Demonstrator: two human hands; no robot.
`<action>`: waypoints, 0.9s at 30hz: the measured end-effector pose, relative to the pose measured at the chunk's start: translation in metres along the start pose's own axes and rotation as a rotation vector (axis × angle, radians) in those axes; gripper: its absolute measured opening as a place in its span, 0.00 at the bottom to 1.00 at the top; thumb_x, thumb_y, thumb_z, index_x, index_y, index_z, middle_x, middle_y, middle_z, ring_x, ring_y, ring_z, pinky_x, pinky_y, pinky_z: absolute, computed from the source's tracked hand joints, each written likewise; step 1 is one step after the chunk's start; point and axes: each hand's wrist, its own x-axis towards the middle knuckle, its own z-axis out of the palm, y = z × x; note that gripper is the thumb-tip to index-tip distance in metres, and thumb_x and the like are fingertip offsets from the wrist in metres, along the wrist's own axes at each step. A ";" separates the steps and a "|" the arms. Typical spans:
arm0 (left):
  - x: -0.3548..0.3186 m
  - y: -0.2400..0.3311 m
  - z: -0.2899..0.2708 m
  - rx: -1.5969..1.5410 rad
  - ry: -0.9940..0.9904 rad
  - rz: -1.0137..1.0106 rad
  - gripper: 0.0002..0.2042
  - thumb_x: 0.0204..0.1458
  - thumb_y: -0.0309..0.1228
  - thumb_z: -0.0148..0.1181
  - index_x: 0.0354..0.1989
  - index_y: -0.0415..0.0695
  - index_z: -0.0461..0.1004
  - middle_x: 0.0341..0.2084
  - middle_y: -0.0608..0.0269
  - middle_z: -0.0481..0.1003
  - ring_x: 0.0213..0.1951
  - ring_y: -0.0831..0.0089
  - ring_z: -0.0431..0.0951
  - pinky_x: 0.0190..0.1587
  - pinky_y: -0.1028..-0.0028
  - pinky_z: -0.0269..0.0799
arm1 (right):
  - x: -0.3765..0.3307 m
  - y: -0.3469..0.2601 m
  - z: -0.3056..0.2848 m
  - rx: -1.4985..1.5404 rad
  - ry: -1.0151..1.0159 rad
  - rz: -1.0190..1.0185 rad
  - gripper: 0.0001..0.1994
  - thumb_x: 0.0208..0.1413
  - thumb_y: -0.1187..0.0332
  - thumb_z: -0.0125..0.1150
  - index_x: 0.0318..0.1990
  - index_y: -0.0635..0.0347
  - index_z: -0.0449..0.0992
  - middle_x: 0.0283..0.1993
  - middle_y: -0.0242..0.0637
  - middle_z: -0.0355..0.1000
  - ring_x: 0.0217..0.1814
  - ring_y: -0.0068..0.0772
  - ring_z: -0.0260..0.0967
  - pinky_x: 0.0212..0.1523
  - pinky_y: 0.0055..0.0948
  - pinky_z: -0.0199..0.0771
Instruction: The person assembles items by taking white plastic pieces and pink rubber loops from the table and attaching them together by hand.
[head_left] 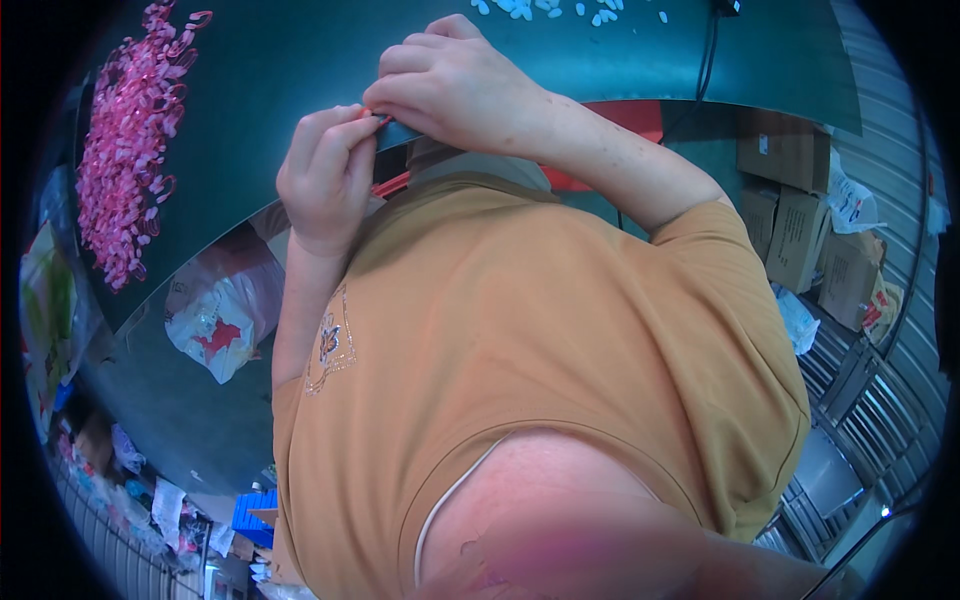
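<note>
- Hundreds of small pink plastic clips (130, 140) are lying heaped along the far left of the dark green table (270, 60).
- One clear plastic bag (222, 318) with a red print is sitting under the table edge, lower left.
- Left hand (327, 172) is curling its fingers shut, pinching one end of a small red piece (372, 115) at the table edge.
- Right hand (450, 85) is closing over the other end of that piece, fingertips touching the left ones.
- White bits (545, 10) are lying scattered at the table top.
- Cardboard boxes (800, 215) are standing stacked on the far right.
</note>
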 end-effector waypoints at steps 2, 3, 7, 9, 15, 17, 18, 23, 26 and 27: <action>0.000 0.001 0.001 -0.016 0.005 -0.008 0.11 0.51 0.16 0.76 0.40 0.42 0.83 0.40 0.56 0.83 0.39 0.62 0.87 0.40 0.67 0.85 | -0.001 0.001 0.000 0.057 0.014 0.012 0.04 0.66 0.63 0.69 0.45 0.45 0.86 0.41 0.22 0.78 0.47 0.27 0.78 0.59 0.39 0.70; 0.001 0.000 0.001 -0.015 0.007 -0.009 0.11 0.51 0.16 0.76 0.40 0.42 0.83 0.40 0.56 0.83 0.39 0.62 0.87 0.40 0.67 0.85 | 0.000 0.001 0.000 0.074 0.014 0.021 0.04 0.66 0.63 0.69 0.45 0.45 0.86 0.41 0.22 0.78 0.47 0.28 0.78 0.59 0.39 0.70; 0.000 -0.001 0.001 0.005 0.010 0.015 0.11 0.51 0.16 0.75 0.40 0.43 0.83 0.40 0.56 0.83 0.39 0.62 0.87 0.40 0.67 0.85 | 0.004 0.002 -0.001 0.023 -0.047 0.027 0.05 0.65 0.59 0.69 0.43 0.41 0.88 0.41 0.20 0.80 0.49 0.26 0.80 0.59 0.41 0.71; -0.001 -0.001 0.000 0.012 0.008 0.018 0.11 0.51 0.16 0.75 0.40 0.43 0.83 0.40 0.57 0.83 0.39 0.62 0.87 0.40 0.67 0.85 | 0.007 0.000 -0.004 0.016 -0.089 0.025 0.05 0.65 0.58 0.69 0.43 0.42 0.88 0.41 0.20 0.81 0.50 0.26 0.81 0.59 0.41 0.71; -0.001 -0.001 0.001 0.010 0.008 0.003 0.11 0.52 0.16 0.75 0.40 0.43 0.83 0.40 0.57 0.83 0.40 0.62 0.87 0.40 0.67 0.85 | 0.013 0.014 -0.014 0.229 -0.153 0.094 0.06 0.66 0.64 0.69 0.46 0.51 0.87 0.40 0.28 0.80 0.45 0.34 0.80 0.53 0.38 0.74; -0.002 -0.001 0.002 0.012 0.018 0.008 0.11 0.52 0.16 0.76 0.40 0.44 0.83 0.40 0.58 0.83 0.39 0.62 0.88 0.40 0.67 0.85 | 0.014 0.019 -0.019 0.359 -0.169 0.175 0.07 0.66 0.65 0.69 0.46 0.53 0.87 0.40 0.29 0.81 0.44 0.36 0.81 0.51 0.38 0.75; -0.002 -0.001 0.002 0.013 0.019 0.005 0.11 0.52 0.16 0.76 0.40 0.44 0.83 0.40 0.58 0.83 0.39 0.62 0.88 0.40 0.67 0.85 | 0.014 0.021 -0.020 0.348 -0.169 0.150 0.08 0.66 0.62 0.67 0.46 0.51 0.89 0.41 0.29 0.83 0.43 0.36 0.82 0.50 0.38 0.77; 0.001 -0.001 0.002 0.037 0.015 0.014 0.11 0.51 0.17 0.76 0.40 0.44 0.83 0.39 0.58 0.83 0.38 0.63 0.87 0.39 0.67 0.85 | 0.014 0.017 -0.014 0.243 -0.125 0.059 0.10 0.66 0.60 0.65 0.42 0.49 0.90 0.40 0.27 0.84 0.42 0.35 0.84 0.49 0.38 0.79; -0.003 0.000 0.002 0.012 -0.017 -0.033 0.11 0.52 0.14 0.75 0.40 0.40 0.84 0.41 0.55 0.84 0.43 0.62 0.87 0.45 0.67 0.85 | 0.017 0.012 -0.015 0.232 -0.163 0.074 0.08 0.65 0.63 0.67 0.44 0.53 0.88 0.38 0.29 0.81 0.42 0.36 0.81 0.54 0.38 0.74; -0.003 0.000 0.001 0.008 -0.016 -0.030 0.11 0.52 0.14 0.75 0.40 0.40 0.84 0.41 0.55 0.84 0.43 0.62 0.87 0.45 0.67 0.85 | 0.018 0.010 -0.015 0.203 -0.187 0.063 0.08 0.65 0.62 0.66 0.43 0.51 0.88 0.38 0.28 0.81 0.42 0.35 0.81 0.54 0.39 0.74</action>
